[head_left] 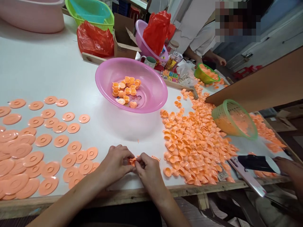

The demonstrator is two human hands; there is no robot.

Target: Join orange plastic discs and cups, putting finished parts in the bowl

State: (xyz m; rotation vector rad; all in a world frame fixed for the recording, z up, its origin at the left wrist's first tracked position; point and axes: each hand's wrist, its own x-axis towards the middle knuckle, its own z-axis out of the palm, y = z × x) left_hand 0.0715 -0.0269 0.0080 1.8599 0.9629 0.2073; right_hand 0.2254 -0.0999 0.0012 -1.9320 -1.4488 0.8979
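Observation:
My left hand [117, 160] and my right hand [148, 168] meet near the table's front edge. Between their pinched fingers is a small orange plastic piece [133, 161], mostly hidden by the fingertips. Thin orange bits [155, 158] lie just behind my right hand. On my left are flat round orange toy saucers [48, 168], some overlapping. A heap of small orange toy cups [189, 142] spreads out to my right. Ahead of my hands stands a pink basin [151, 101] with several orange toy cups [127, 90] in it.
A green perforated basket [228, 110] leans on the heap at right. Near it, another person's hand [284, 165] is beside a black-and-white object [258, 164]. Further back are a red plastic bag [94, 39], a cardboard box [124, 39], a mug [149, 61] and another person [203, 41].

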